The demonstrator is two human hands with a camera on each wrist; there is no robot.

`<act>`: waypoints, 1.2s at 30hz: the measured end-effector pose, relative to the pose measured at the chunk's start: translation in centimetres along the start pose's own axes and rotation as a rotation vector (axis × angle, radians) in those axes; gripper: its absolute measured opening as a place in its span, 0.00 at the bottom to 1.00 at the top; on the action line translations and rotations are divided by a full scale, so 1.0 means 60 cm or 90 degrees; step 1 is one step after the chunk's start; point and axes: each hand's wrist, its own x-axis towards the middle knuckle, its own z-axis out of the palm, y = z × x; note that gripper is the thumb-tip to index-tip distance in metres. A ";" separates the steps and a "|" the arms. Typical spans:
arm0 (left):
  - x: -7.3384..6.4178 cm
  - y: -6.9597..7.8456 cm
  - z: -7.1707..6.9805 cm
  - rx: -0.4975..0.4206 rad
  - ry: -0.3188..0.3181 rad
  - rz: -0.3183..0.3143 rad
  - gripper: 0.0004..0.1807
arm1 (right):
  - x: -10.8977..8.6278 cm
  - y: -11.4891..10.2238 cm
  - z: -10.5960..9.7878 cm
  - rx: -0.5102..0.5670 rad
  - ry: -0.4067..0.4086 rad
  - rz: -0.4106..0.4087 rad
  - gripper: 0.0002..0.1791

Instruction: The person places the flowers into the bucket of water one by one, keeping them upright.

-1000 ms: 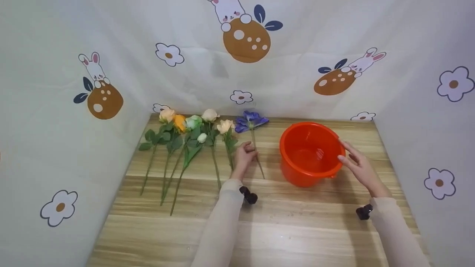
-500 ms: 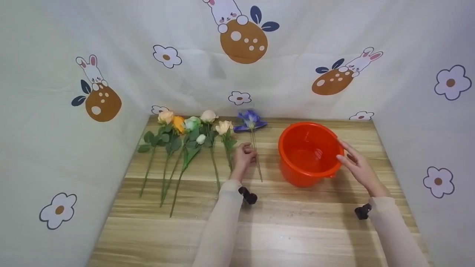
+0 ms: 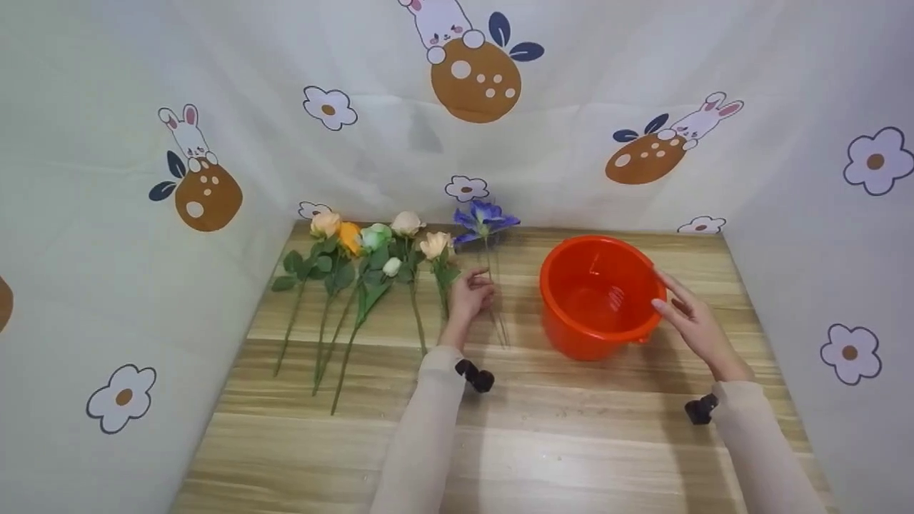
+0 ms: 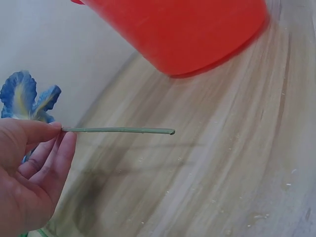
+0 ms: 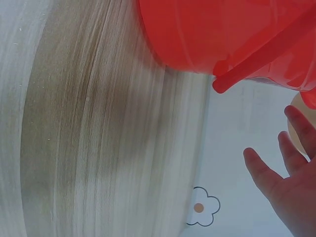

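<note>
A blue-purple artificial iris (image 3: 485,220) hangs just above the table, slightly tilted. My left hand (image 3: 471,294) pinches its thin green stem (image 4: 123,130) between thumb and fingertips, and the stem's cut end sticks out past them in the left wrist view. To the right stands a red plastic bucket (image 3: 582,335), upright, its open top facing me. My right hand (image 3: 692,325) touches the bucket's right rim with thumb and forefinger fairly straight. In the right wrist view its other fingers (image 5: 264,170) are spread apart, off the bucket's wall; the contact at the rim is out of frame.
Left of my left hand lie several artificial flowers in a row, among them a peach rose (image 3: 435,246), an orange flower (image 3: 349,238) and a green flower (image 3: 375,235). White printed cloth (image 3: 400,143) walls in the wooden table (image 3: 557,442) behind and at both sides.
The iris has risen slightly off the table in my left hand, its head turning more towards me. My right hand and the bucket have stayed put.
</note>
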 end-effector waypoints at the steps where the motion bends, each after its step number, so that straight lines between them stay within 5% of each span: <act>1: -0.001 0.002 0.000 0.003 0.000 0.008 0.22 | 0.001 0.008 0.001 -0.006 0.000 0.003 0.29; 13: -0.016 0.041 -0.005 0.061 0.017 0.125 0.22 | 0.001 0.033 0.008 -0.004 0.001 0.003 0.29; 28: -0.041 0.127 -0.005 0.049 -0.017 0.194 0.22 | 0.004 0.036 0.004 0.037 -0.011 -0.022 0.29; 32: -0.052 0.149 -0.002 0.057 -0.019 0.234 0.22 | 0.002 0.019 0.002 0.035 -0.010 -0.007 0.30; 36: -0.091 0.196 0.003 0.075 -0.025 0.276 0.21 | -0.002 -0.008 0.001 0.024 -0.008 0.014 0.30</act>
